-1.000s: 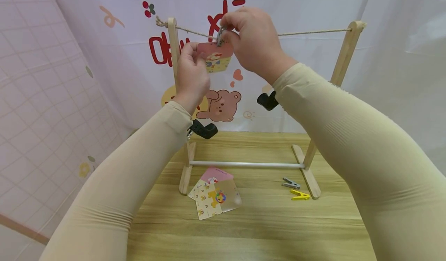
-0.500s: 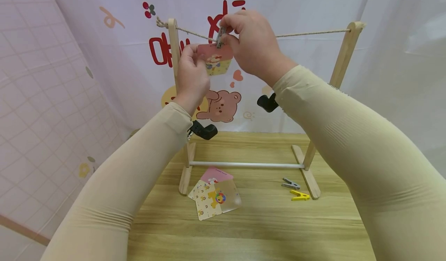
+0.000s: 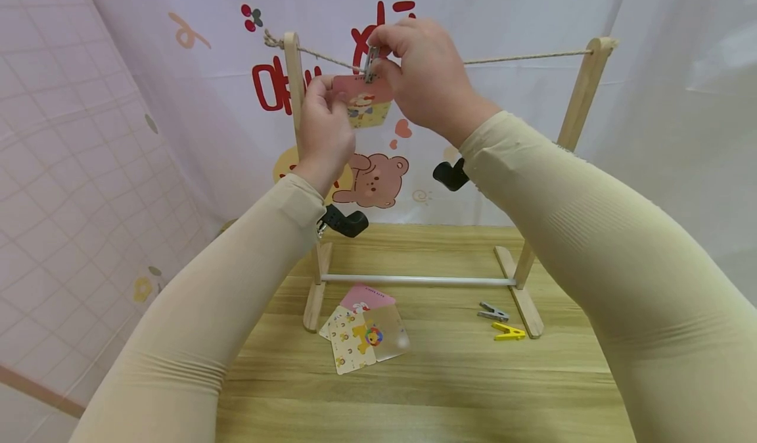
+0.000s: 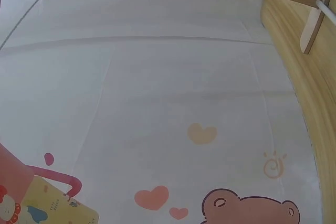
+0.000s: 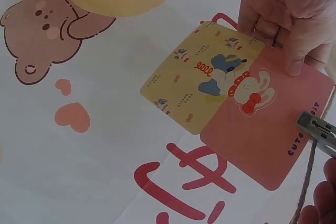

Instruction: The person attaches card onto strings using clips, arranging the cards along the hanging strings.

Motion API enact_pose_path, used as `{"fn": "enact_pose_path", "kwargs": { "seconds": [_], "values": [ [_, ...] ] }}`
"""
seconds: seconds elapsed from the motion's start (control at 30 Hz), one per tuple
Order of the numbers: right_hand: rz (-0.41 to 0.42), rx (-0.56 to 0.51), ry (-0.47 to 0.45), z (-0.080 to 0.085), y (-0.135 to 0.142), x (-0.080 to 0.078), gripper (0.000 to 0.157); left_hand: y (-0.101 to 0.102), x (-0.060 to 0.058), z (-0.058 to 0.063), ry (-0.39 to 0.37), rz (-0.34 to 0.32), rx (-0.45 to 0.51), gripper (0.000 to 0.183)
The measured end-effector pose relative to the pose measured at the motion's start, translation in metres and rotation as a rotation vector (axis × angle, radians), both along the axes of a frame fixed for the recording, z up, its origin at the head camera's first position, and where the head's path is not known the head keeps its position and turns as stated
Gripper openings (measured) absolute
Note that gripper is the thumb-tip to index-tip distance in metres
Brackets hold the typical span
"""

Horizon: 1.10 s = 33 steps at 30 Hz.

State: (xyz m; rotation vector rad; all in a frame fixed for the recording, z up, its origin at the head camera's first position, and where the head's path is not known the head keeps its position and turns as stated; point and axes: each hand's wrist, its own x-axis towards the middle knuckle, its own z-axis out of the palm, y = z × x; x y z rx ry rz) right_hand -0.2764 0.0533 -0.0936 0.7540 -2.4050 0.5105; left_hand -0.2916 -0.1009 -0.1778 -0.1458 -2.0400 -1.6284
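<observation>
A pink and yellow card with a rabbit on it hangs at the rope. My left hand pinches its left edge between thumb and fingers. A grey clothespin sits over the card's top edge at the rope, and my right hand pinches its upper end. The right wrist view shows the clothespin's tip lying over the card's printed edge, with the rope running right beside it. Only a corner of the card appears in the left wrist view.
The rope spans a wooden stand with a left post, a right post and a white crossbar. On the table lie overlapping cards, a grey clothespin and a yellow clothespin. A printed curtain hangs behind.
The card and the grey clothespin have come down slightly, with my right hand lowering a little. Both hands keep their hold; the things on the table have not moved.
</observation>
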Motion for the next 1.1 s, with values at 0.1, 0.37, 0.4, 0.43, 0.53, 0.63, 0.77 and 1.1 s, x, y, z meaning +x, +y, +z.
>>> {"fn": "enact_pose_path", "kwargs": {
  "seconds": [0.1, 0.37, 0.4, 0.43, 0.53, 0.63, 0.77, 1.1],
  "values": [
    [0.005, -0.012, 0.003, 0.0013, -0.0014, -0.0011, 0.023, -0.0002, 0.0002, -0.0002, 0.005, 0.003, 0.001, 0.021],
    [0.0, -0.023, 0.002, 0.0019, -0.0048, -0.0034, 0.021, 0.0001, -0.0011, -0.0006, -0.003, -0.013, 0.018, 0.022],
    [0.001, -0.023, 0.002, 0.0017, -0.0049, -0.0034, 0.021, -0.0002, -0.0013, -0.0007, 0.0, -0.014, 0.018, 0.022],
    [-0.001, -0.023, 0.0, 0.0014, -0.005, -0.0033, 0.022, -0.0003, -0.0015, -0.0007, 0.001, -0.015, 0.019, 0.022],
    [-0.005, -0.02, -0.007, 0.0009, -0.0054, -0.0028, 0.023, -0.001, -0.0019, -0.0007, 0.009, -0.023, 0.024, 0.023],
    [-0.01, -0.01, -0.015, 0.0006, -0.0058, -0.0023, 0.028, -0.0014, -0.0021, -0.0006, 0.016, -0.027, 0.028, 0.023],
    [-0.016, 0.005, -0.021, 0.0005, -0.0057, -0.0021, 0.033, -0.0016, -0.0019, 0.0, 0.019, -0.025, 0.034, 0.024],
    [-0.015, 0.012, -0.004, -0.0006, -0.0032, -0.0039, 0.042, 0.0002, -0.0014, 0.0002, 0.03, -0.011, 0.044, 0.024]
  ]
}}
